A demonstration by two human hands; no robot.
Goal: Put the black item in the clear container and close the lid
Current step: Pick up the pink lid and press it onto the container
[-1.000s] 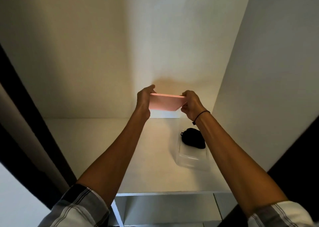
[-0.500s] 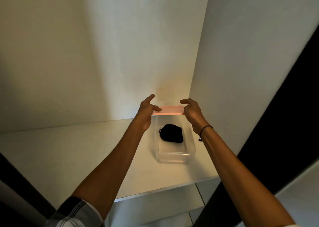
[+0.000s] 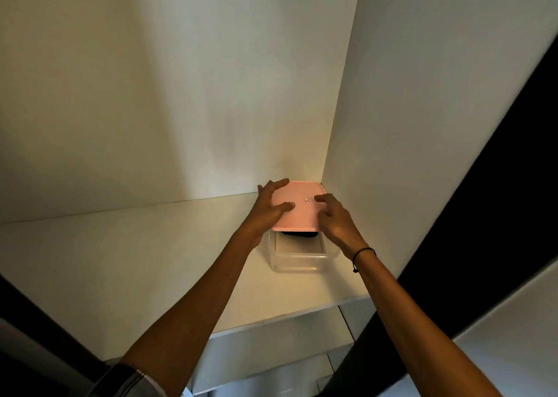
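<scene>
The clear container (image 3: 297, 261) stands on the white shelf (image 3: 151, 245) near the right wall. A pink lid (image 3: 299, 206) lies tilted over its far part, its near edge raised. Under that edge a sliver of the black item (image 3: 300, 234) shows inside the container. My left hand (image 3: 270, 206) holds the lid's left side, fingers spread on top. On the lid's right side rests my right hand (image 3: 330, 218), with a black band on its wrist.
The shelf sits in a white cupboard with a back wall (image 3: 181, 95) and a right side wall (image 3: 422, 125) close to the container. The shelf's front edge (image 3: 287, 318) runs below my arms. A dark door edge (image 3: 498, 185) is on the right.
The lid has come down from in front of the back wall onto the container, now covering most of the black item. Both hands moved down with it and now lie on top of it.
</scene>
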